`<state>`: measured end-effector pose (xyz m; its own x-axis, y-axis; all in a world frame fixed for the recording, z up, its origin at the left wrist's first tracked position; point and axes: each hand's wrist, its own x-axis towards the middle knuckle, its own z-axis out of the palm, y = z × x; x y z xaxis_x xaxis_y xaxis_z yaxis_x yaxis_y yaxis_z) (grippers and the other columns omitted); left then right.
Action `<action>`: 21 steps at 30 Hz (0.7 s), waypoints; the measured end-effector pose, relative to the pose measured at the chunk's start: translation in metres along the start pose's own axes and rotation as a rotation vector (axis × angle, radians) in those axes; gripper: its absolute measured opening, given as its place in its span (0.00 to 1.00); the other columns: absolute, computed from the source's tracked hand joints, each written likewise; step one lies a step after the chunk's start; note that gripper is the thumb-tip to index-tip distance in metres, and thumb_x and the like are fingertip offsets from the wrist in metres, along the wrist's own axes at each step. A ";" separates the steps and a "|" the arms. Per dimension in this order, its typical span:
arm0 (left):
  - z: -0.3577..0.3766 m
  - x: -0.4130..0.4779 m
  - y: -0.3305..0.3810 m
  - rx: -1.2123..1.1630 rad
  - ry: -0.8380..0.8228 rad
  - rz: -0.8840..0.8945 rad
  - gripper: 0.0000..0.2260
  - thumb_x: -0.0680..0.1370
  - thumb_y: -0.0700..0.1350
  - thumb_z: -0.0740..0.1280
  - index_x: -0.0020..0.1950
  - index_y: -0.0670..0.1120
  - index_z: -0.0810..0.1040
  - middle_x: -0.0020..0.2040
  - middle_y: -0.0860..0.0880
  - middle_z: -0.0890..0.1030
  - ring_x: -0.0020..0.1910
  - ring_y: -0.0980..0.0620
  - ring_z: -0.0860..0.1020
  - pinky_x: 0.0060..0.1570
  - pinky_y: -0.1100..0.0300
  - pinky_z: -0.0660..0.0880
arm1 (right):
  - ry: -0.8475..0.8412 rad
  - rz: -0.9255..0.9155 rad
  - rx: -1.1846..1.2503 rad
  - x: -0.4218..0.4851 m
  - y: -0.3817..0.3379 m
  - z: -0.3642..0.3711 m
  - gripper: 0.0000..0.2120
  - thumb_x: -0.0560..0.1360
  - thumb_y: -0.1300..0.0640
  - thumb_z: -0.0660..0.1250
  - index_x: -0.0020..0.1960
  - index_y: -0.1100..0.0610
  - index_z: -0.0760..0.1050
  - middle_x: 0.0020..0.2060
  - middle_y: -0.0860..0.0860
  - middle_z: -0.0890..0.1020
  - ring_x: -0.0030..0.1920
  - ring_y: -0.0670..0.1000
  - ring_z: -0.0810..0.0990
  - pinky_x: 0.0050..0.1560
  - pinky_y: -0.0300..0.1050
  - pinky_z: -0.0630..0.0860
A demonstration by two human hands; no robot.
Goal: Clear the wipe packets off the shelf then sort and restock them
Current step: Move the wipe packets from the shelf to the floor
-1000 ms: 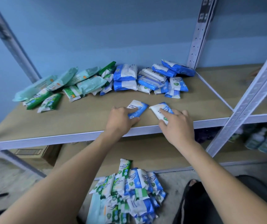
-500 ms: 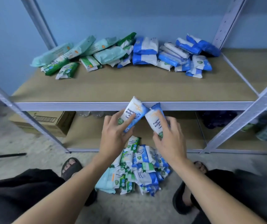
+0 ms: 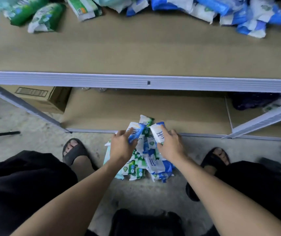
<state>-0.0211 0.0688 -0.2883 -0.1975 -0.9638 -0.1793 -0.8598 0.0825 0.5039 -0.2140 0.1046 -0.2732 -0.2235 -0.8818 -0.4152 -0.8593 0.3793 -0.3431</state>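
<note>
My left hand [image 3: 122,147] grips a blue and white wipe packet [image 3: 135,131] low over the floor pile. My right hand [image 3: 171,145] grips a second blue and white wipe packet [image 3: 157,134] beside it. Both packets hover just above a heap of wipe packets [image 3: 146,164] on the concrete floor, between my feet. On the shelf [image 3: 136,53] above, green packets [image 3: 39,16] lie at the back left and blue packets [image 3: 238,12] at the back right.
The shelf's grey metal front rail [image 3: 136,82] runs across the view. A cardboard box [image 3: 42,97] sits under it at left, beside a slanted upright [image 3: 22,106]. A lower board [image 3: 153,109] lies behind the pile. My sandalled feet [image 3: 74,149] flank the heap.
Both hands have carried their packets from the shelf's front edge down to the floor pile. My head has tipped down, so the shelf now fills the top of the view.
</note>
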 end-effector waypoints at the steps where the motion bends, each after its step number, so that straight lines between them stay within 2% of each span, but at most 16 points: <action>1: 0.007 0.004 -0.003 -0.012 -0.019 -0.028 0.16 0.79 0.49 0.67 0.67 0.51 0.78 0.56 0.41 0.81 0.53 0.39 0.76 0.57 0.52 0.68 | -0.018 0.009 0.008 0.007 -0.001 0.007 0.34 0.78 0.52 0.67 0.79 0.47 0.55 0.64 0.57 0.71 0.63 0.62 0.72 0.56 0.57 0.77; 4: 0.025 0.015 -0.012 -0.010 -0.061 -0.092 0.16 0.79 0.48 0.66 0.67 0.51 0.77 0.52 0.41 0.80 0.52 0.38 0.76 0.56 0.50 0.71 | -0.059 0.029 -0.050 0.027 -0.007 0.026 0.34 0.79 0.50 0.67 0.79 0.47 0.54 0.68 0.57 0.69 0.65 0.62 0.72 0.54 0.55 0.77; 8: 0.045 0.028 -0.026 -0.085 -0.124 -0.177 0.21 0.80 0.49 0.66 0.73 0.50 0.74 0.61 0.40 0.78 0.58 0.39 0.77 0.55 0.52 0.74 | -0.072 0.034 -0.111 0.050 -0.010 0.047 0.32 0.80 0.47 0.63 0.80 0.49 0.55 0.67 0.59 0.70 0.64 0.62 0.73 0.54 0.54 0.76; 11: 0.057 0.037 -0.040 -0.117 -0.183 -0.194 0.23 0.82 0.52 0.63 0.77 0.50 0.69 0.66 0.39 0.76 0.62 0.39 0.76 0.60 0.52 0.74 | -0.050 -0.024 -0.242 0.062 -0.009 0.058 0.28 0.83 0.42 0.55 0.80 0.50 0.57 0.68 0.59 0.71 0.68 0.61 0.68 0.62 0.55 0.71; 14: 0.066 0.039 -0.052 -0.133 -0.280 -0.212 0.24 0.85 0.56 0.55 0.81 0.53 0.60 0.66 0.40 0.78 0.76 0.42 0.64 0.69 0.53 0.67 | -0.148 -0.010 -0.188 0.070 -0.002 0.064 0.28 0.83 0.39 0.46 0.81 0.48 0.53 0.77 0.58 0.63 0.75 0.62 0.60 0.73 0.58 0.62; 16: 0.070 0.037 -0.058 -0.154 -0.318 -0.218 0.25 0.85 0.58 0.52 0.81 0.56 0.55 0.63 0.45 0.82 0.80 0.47 0.55 0.72 0.54 0.62 | -0.227 0.004 -0.136 0.072 0.005 0.070 0.28 0.83 0.38 0.43 0.82 0.45 0.48 0.80 0.56 0.56 0.78 0.62 0.55 0.76 0.61 0.58; 19: 0.070 0.035 -0.060 -0.110 -0.323 -0.210 0.25 0.84 0.60 0.51 0.81 0.58 0.53 0.61 0.49 0.83 0.80 0.49 0.54 0.69 0.54 0.64 | -0.213 -0.005 -0.157 0.065 0.009 0.076 0.29 0.83 0.38 0.42 0.82 0.43 0.43 0.80 0.57 0.56 0.79 0.61 0.54 0.77 0.60 0.56; 21: 0.066 0.031 -0.057 -0.073 -0.330 -0.208 0.25 0.84 0.60 0.51 0.81 0.58 0.53 0.66 0.48 0.80 0.80 0.50 0.54 0.68 0.53 0.65 | -0.208 0.001 -0.175 0.059 0.008 0.077 0.29 0.83 0.39 0.42 0.82 0.44 0.42 0.80 0.57 0.58 0.79 0.60 0.55 0.77 0.59 0.56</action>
<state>-0.0097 0.0512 -0.3785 -0.1733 -0.8235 -0.5402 -0.8640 -0.1362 0.4848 -0.1990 0.0772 -0.3658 -0.1403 -0.7983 -0.5857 -0.9296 0.3098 -0.1996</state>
